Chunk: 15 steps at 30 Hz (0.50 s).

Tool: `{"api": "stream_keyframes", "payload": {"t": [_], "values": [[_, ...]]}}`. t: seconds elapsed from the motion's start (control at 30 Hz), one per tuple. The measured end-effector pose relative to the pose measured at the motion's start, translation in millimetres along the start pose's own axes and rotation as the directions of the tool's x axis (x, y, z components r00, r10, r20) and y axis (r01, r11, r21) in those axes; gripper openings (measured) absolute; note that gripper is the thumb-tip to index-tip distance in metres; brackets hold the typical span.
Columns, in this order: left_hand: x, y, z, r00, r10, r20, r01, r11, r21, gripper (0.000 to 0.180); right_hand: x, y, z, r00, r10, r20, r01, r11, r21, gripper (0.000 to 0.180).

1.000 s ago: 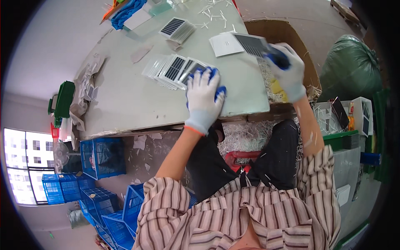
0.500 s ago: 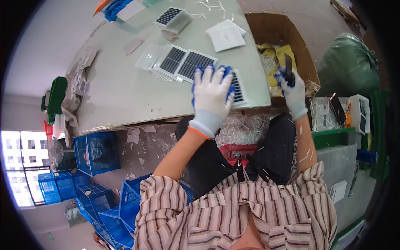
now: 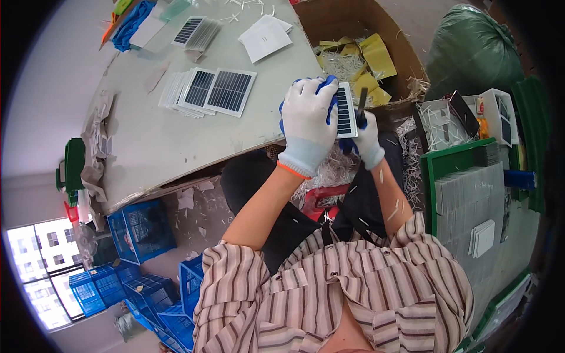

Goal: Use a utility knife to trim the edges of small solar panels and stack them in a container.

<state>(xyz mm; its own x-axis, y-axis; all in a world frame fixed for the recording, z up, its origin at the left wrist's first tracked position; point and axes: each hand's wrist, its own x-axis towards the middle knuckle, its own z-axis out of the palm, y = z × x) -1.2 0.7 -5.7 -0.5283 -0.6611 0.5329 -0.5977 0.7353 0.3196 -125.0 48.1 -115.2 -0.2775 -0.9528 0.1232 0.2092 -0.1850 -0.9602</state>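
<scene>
My left hand [image 3: 309, 115], in a white glove with blue palm coating, presses on a small solar panel [image 3: 346, 112] with a white frame at the table's right edge. Its fingers wrap over the panel's left side. Close against the panel's right edge, my gloved right hand [image 3: 368, 140] is closed around a dark knife-like tool [image 3: 361, 106], its blade pointing up and away from me. To the left on the table lies another solar panel [image 3: 232, 92], overlapping a fanned row of panels [image 3: 196, 88].
A stack of panels [image 3: 191, 34] and white sheets [image 3: 266, 39] lie farther back on the table [image 3: 141, 141]. Right of it stands a cardboard box [image 3: 406, 47] with yellow pieces and white strips. A green-edged crate [image 3: 431, 176] and a green sack [image 3: 471, 53] stand beyond.
My left hand has drawn a panel to the table's right edge, away from the others. My right hand has come left and nearer with the tool, up to the panel.
</scene>
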Motion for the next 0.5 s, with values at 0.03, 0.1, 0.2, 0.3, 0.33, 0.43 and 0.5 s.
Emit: {"api": "stream_keyframes", "payload": {"t": [0.03,0.1,0.2,0.3,0.33,0.43,0.5], "values": [[1,0,2,1.0,-0.002,-0.02,0.002,1.0,-0.002,0.036,5,-3,-2,0.998,0.037,0.044,-0.037,0.999,-0.007,0.01],[1,0,6,0.999,-0.008,-0.043,0.008,1.0,-0.002,0.035,2,3,-3,0.995,-0.044,0.084,0.048,0.998,-0.043,0.009],[-1,-3,6,0.999,-0.008,-0.054,0.009,1.0,0.007,0.034,-31,0,2,0.979,-0.059,0.197,0.098,0.975,-0.198,0.009],[-2,-2,4,0.999,-0.015,-0.037,0.016,1.0,0.009,0.036,-72,-2,13,0.888,0.17,0.428,-0.098,0.978,-0.185,0.012],[-1,0,3,0.998,-0.033,-0.049,0.035,0.999,0.032,0.038,-81,16,17,0.959,0.024,0.283,-0.009,0.998,-0.055,0.02],[-2,0,3,0.998,-0.054,-0.037,0.057,0.995,0.087,0.041,-58,19,32,0.961,0.103,-0.258,-0.059,0.983,0.172,0.031],[0,-1,7,0.999,-0.049,-0.018,0.051,0.992,0.116,0.043,-40,27,32,0.975,-0.042,-0.219,0.013,0.992,-0.129,0.041]]}}
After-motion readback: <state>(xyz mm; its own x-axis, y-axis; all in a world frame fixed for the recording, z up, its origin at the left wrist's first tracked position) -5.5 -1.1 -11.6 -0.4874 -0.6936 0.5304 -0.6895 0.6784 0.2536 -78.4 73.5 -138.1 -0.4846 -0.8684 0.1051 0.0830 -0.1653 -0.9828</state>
